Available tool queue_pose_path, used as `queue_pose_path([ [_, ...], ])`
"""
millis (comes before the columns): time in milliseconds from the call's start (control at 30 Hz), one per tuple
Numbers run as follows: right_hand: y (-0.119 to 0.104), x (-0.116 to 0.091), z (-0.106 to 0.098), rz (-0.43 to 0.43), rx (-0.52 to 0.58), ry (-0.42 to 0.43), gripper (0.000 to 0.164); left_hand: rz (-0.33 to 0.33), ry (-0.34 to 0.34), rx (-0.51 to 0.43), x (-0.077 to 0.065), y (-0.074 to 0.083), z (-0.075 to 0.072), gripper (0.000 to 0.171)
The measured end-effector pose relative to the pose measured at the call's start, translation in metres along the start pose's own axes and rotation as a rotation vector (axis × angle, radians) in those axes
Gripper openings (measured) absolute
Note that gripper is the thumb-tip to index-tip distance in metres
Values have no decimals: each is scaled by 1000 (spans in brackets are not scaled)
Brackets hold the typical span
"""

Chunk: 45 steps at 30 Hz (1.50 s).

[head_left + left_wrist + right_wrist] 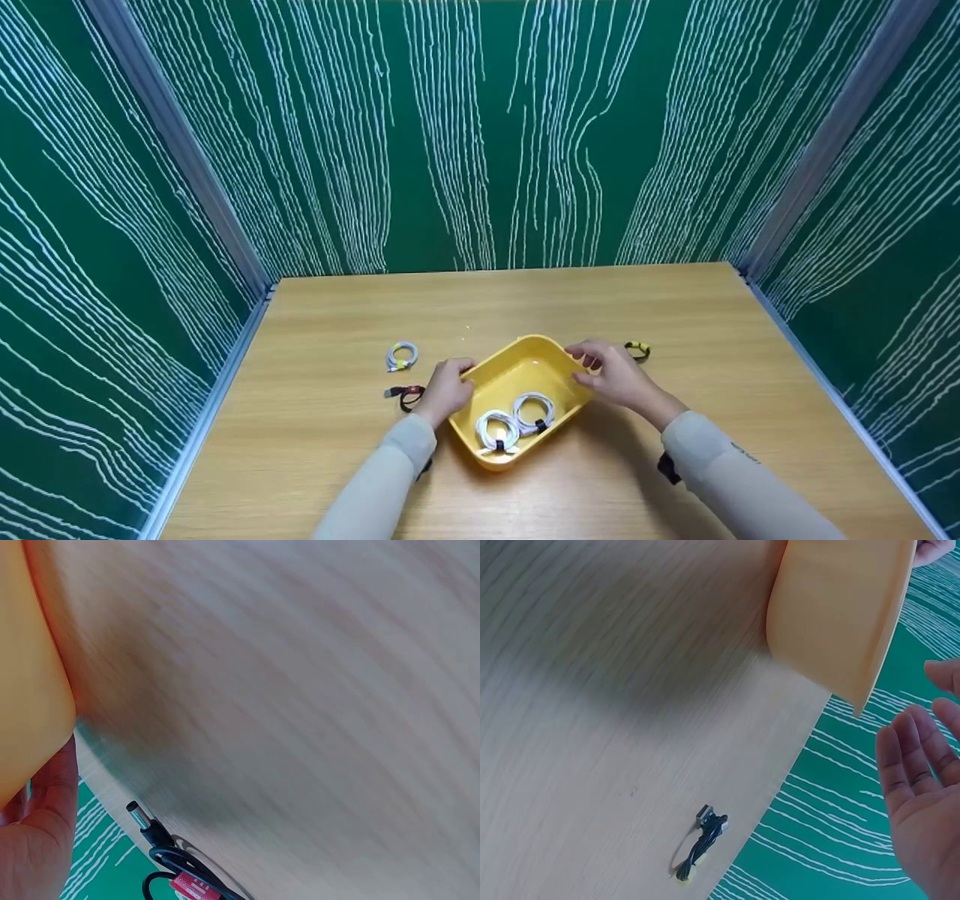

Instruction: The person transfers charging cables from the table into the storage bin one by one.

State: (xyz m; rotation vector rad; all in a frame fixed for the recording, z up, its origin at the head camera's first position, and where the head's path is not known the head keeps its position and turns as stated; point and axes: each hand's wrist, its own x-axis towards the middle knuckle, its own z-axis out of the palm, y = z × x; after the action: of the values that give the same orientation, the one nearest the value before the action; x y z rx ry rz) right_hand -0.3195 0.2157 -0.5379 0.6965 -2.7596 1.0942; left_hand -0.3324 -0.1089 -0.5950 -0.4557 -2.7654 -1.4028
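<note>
A yellow plastic bin [529, 369], slightly turned and tilted, holds two coiled white cables, a left one [484, 417] and a right one [534, 395], each with a black tie. My left hand [448, 390] grips the bin's left rim; in the left wrist view its fingers [56, 784] lie against the bin's outer wall. By the bin's right corner is my right hand [619, 375], its fingers loosely bent. The right wrist view shows a gap between that hand [930, 802] and the bin [832, 622], with nothing held.
Left of the bin lie a pale coiled cable [400, 364] with a yellow tie and a black cable [409, 403] with a red tag. A black cable [637, 357] with a yellow tie lies beyond the right hand. Green walls with white lines [450, 150] border the wooden table [315, 450].
</note>
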Motion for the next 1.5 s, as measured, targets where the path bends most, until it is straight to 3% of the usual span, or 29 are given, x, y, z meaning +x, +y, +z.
queue_pose_path([
  [167, 3, 0, -2, 6, -25, 22, 33, 3, 0, -6, -1, 1, 0, 35],
  [867, 16, -9, -4, 105, -35, 3, 37, -8, 6, -21, -1, 0, 0, 34],
  [1200, 26, -14, -5, 94, 0, 29, 36, 74, 24, 13, -1, -1, 1, 30],
  [1500, 31, -18, -9, 114, -7, 39, 37, 51, 16, 16, 0, 1, 0, 30],
])
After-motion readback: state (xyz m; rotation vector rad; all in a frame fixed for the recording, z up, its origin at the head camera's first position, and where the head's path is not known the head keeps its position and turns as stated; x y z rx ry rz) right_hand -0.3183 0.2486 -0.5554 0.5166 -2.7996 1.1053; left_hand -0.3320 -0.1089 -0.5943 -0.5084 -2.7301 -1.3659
